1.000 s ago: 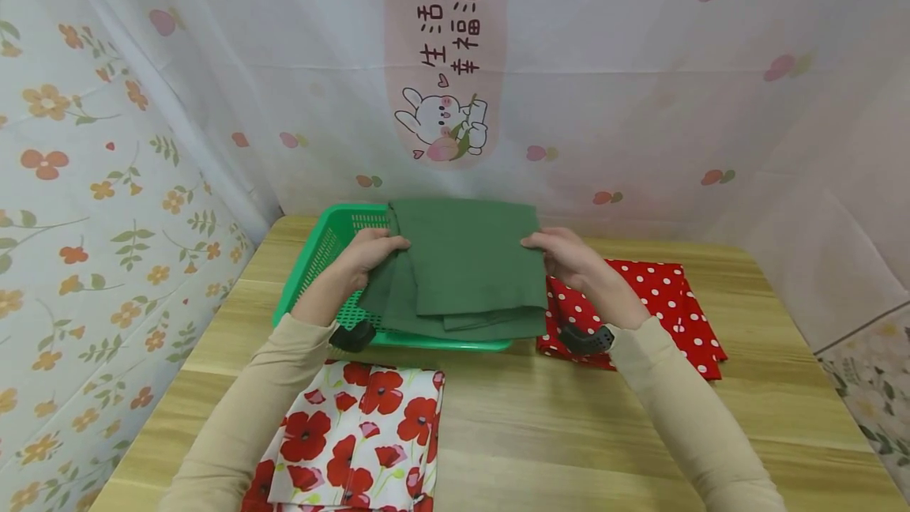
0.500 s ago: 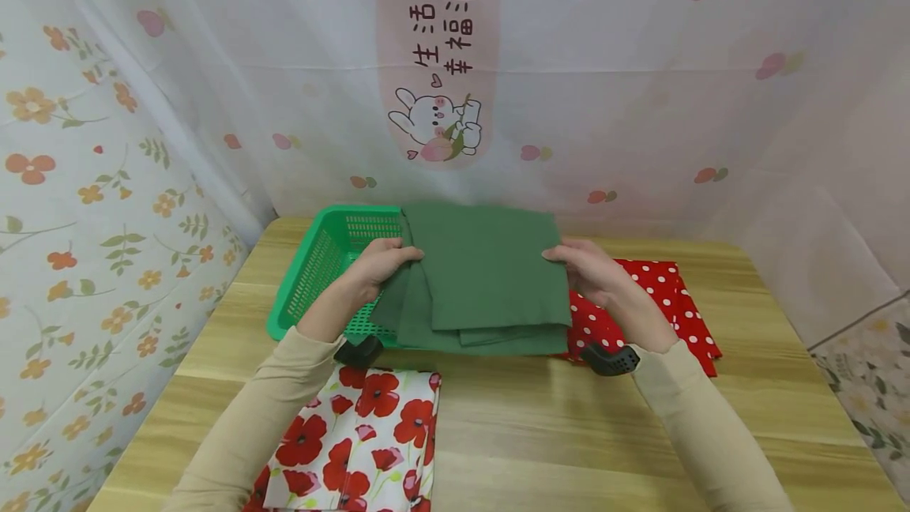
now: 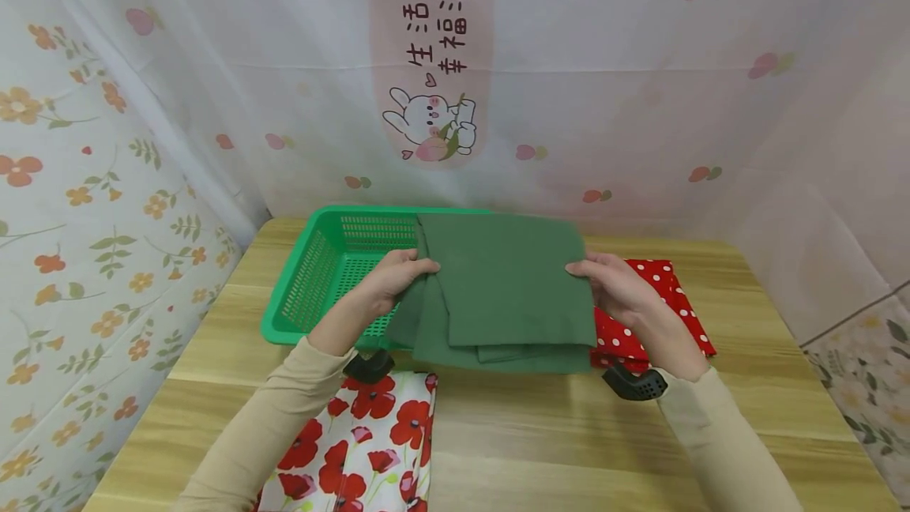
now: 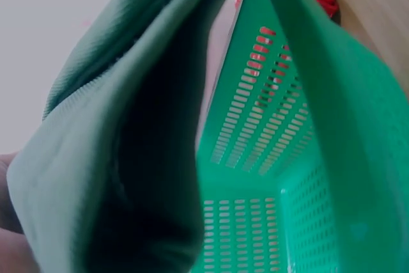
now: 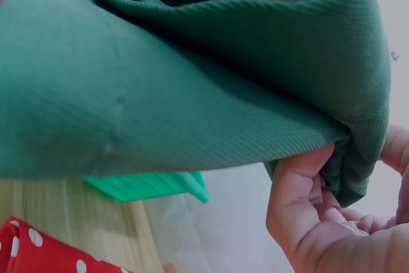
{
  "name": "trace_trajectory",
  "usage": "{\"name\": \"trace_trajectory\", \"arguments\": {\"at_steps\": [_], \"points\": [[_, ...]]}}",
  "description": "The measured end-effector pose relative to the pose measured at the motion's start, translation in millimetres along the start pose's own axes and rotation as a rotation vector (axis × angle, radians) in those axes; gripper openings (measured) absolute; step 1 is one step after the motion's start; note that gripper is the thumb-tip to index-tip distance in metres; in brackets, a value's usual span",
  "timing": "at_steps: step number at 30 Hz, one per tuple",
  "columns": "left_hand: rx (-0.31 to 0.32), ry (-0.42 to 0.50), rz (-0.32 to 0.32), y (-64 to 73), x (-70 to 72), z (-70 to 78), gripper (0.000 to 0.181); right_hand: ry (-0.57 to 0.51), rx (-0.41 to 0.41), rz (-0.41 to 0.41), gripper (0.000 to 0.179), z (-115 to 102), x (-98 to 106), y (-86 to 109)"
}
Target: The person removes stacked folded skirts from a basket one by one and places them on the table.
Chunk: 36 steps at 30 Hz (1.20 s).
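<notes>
A folded dark green cloth [image 3: 508, 283] is held up level between both hands, over the right part of a green plastic basket. My left hand [image 3: 389, 281] grips its left side, thumb on top. My right hand [image 3: 618, 287] pinches the right side the same way, and in the right wrist view its fingers [image 5: 297, 190] curl under the cloth's edge. Loose layers hang below the top fold. In the left wrist view the cloth [image 4: 70, 177] overlaps much of the basket [image 4: 243, 222], whose slotted floor and wall show.
The green basket [image 3: 287, 291] stands at the back left of the wooden table [image 3: 512, 441]. A folded white cloth with red poppies [image 3: 370, 449] lies in front of it. To the right is a folded red polka-dot cloth [image 3: 657, 283]. A printed curtain [image 3: 611, 125] hangs behind.
Both hands have moved right and toward the body with the green cloth, uncovering more of the basket and covering more of the red polka-dot cloth. The view has shifted slightly.
</notes>
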State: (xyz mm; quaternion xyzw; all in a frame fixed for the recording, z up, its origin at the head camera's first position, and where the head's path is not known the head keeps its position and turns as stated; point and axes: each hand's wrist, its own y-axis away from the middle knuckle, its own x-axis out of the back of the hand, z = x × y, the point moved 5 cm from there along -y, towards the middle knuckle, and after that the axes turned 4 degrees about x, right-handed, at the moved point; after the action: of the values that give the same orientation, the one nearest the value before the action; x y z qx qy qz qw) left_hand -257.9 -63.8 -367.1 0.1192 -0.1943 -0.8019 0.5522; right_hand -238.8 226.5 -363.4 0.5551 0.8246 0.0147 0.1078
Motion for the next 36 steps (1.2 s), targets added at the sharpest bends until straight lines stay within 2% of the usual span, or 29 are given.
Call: {"name": "trace_trajectory", "arguments": {"at_steps": [10,16,24,36], "points": [[-0.023,0.034,-0.064,-0.6,-23.5,-4.9,0.04,-0.058,0.013,0.015,0.019,3.6,12.2,27.4],[-0.044,0.027,-0.111,2.9,-38.8,-4.1,0.041,-0.061,0.059,-0.017,0.019,7.8,20.8,44.1],[-0.038,0.004,-0.153,4.4,-57.0,-8.5,0.036,-0.104,0.096,-0.062,0.027,12.3,29.6,67.2],[-0.031,-0.002,-0.228,7.6,-86.0,-12.6,0.036,-0.11,0.065,-0.065,0.031,26.3,49.0,98.3]]}}
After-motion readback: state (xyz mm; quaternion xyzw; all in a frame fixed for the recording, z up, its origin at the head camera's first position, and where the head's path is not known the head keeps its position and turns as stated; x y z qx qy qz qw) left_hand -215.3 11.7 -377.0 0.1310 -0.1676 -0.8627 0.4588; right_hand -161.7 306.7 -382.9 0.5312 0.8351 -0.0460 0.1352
